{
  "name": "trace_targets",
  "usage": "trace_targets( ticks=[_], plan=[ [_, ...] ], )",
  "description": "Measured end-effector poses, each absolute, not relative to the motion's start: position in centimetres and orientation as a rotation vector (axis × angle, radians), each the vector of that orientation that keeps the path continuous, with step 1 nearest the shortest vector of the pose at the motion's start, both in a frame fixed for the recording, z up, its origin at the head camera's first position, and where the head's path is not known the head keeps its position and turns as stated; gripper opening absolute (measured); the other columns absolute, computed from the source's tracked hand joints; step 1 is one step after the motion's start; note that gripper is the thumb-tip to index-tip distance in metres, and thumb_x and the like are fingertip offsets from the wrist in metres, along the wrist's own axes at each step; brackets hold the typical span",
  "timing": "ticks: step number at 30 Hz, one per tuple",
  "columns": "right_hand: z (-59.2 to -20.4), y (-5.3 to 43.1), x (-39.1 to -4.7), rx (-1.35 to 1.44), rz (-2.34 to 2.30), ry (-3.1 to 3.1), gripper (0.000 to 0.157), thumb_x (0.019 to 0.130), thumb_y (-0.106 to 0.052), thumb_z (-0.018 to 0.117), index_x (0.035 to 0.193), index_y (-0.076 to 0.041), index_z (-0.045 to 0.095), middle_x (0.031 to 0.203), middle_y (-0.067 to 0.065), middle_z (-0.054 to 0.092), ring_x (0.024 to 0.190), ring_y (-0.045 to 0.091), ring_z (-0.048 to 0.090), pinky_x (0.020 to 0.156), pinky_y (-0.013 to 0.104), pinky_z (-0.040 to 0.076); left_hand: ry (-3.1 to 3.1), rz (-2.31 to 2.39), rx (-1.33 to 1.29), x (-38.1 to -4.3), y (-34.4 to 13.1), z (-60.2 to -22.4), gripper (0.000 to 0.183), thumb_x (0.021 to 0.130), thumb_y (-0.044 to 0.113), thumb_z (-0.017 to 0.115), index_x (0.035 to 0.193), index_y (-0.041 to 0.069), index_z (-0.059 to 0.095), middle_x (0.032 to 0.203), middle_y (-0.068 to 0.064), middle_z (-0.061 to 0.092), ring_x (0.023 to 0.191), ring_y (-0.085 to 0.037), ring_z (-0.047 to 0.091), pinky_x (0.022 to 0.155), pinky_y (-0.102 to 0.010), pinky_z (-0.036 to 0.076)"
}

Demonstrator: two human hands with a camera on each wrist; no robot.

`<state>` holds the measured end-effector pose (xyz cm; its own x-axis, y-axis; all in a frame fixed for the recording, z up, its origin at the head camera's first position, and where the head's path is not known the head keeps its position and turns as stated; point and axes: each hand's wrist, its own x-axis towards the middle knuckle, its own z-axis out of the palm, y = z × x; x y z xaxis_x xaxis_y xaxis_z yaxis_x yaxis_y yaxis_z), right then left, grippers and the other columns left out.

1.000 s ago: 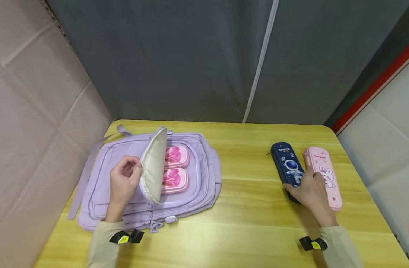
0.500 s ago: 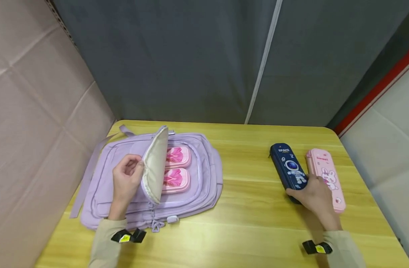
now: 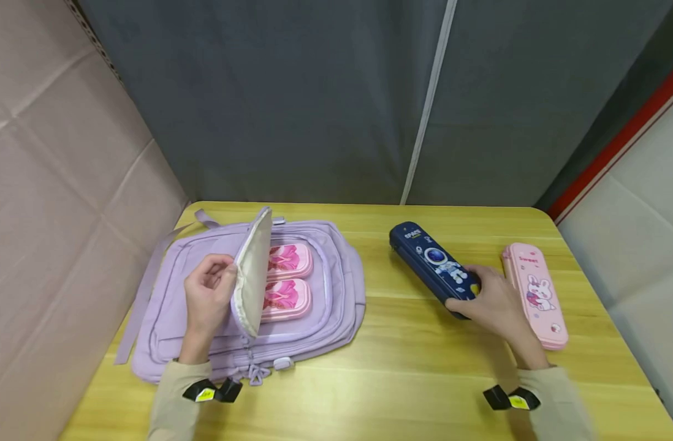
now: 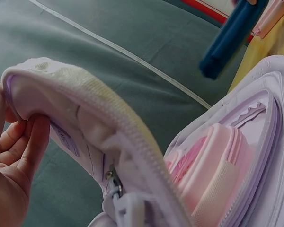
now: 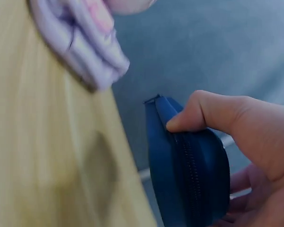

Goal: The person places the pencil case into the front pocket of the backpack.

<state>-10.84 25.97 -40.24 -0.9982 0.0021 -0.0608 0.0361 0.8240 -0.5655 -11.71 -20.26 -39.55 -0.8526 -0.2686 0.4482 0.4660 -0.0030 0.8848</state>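
A lavender backpack (image 3: 336, 275) lies on its back at the left of the table. My left hand (image 3: 208, 297) pinches the edge of its front pocket flap (image 3: 252, 278) and holds it raised; the left wrist view shows the flap's zipper pull (image 4: 114, 182). Inside the pocket two pink pencil cases (image 3: 288, 295) lie side by side, partly hidden by the flap. On the right, my right hand (image 3: 493, 306) grips the near end of a navy pencil case (image 3: 433, 263) printed with an astronaut, held tilted above the table. Its zipper (image 5: 191, 168) shows in the right wrist view.
A pink pencil case (image 3: 537, 297) with a rabbit print lies on the table (image 3: 369, 380) to the right of my right hand. A dark grey curtain (image 3: 292, 110) hangs behind the table. Pale walls stand at both sides.
My right hand has lifted the navy pencil case and carried it left, away from the rabbit pencil case. My left hand keeps the flap raised in nearly the same place.
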Motion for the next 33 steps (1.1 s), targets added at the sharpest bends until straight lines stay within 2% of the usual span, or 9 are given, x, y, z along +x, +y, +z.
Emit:
trace_targets(
  ticks=[4, 9, 19, 25, 33],
  plan=[
    [-39.1, 23.6, -11.0, -0.145, -0.962, 2.95, 0.085, 0.074, -0.037, 0.085, 0.141, 0.001, 0.05, 0.135, 0.028, 0.055, 0.114, 0.042, 0.055, 0.095, 0.061, 0.052, -1.768, -1.905, -0.184, -11.6, -20.1, -39.4, 0.027, 0.087, -0.017, 0.053, 0.087, 0.007, 0.066, 0.077, 0.004, 0.067, 0.068, -0.002, 0.063, 0.064, -0.012, 0.055],
    [-38.6, 20.5, -11.9, -0.375, -1.046, 2.917, 0.079, 0.07, -0.031, 0.086, 0.138, -0.005, 0.057, 0.13, 0.02, 0.061, 0.111, 0.036, 0.059, 0.093, 0.055, 0.054, -1.741, -1.916, -0.198, -11.5, -20.0, -39.2, 0.028, 0.087, -0.016, 0.054, 0.087, 0.008, 0.067, 0.076, 0.004, 0.067, 0.067, -0.002, 0.063, 0.062, -0.012, 0.054],
    [-38.2, 14.2, -13.4, -0.739, -0.945, 2.829, 0.08, 0.061, -0.029, 0.088, 0.133, -0.005, 0.062, 0.12, 0.011, 0.066, 0.103, 0.025, 0.061, 0.09, 0.043, 0.052, -1.72, -1.937, -0.235, -11.5, -19.8, -38.7, 0.028, 0.087, -0.017, 0.054, 0.088, 0.008, 0.067, 0.077, 0.003, 0.067, 0.067, -0.003, 0.062, 0.064, -0.012, 0.055],
    [-37.4, 11.8, -14.2, -0.839, -0.865, 2.738, 0.082, 0.065, -0.025, 0.088, 0.139, -0.008, 0.058, 0.133, 0.012, 0.061, 0.114, 0.029, 0.059, 0.1, 0.048, 0.052, -1.712, -1.934, -0.257, -11.5, -20.0, -38.5, 0.028, 0.087, -0.016, 0.054, 0.089, 0.008, 0.068, 0.078, 0.003, 0.067, 0.069, -0.003, 0.062, 0.065, -0.012, 0.055],
    [-37.2, 10.7, -15.4, -0.906, -0.826, 2.687, 0.08, 0.066, -0.019, 0.088, 0.139, -0.008, 0.058, 0.137, 0.013, 0.06, 0.12, 0.029, 0.057, 0.107, 0.048, 0.05, -1.739, -1.918, -0.255, -11.3, -20.2, -38.2, 0.027, 0.087, -0.016, 0.055, 0.09, 0.008, 0.068, 0.08, 0.002, 0.067, 0.07, -0.004, 0.063, 0.067, -0.013, 0.056]
  ],
)
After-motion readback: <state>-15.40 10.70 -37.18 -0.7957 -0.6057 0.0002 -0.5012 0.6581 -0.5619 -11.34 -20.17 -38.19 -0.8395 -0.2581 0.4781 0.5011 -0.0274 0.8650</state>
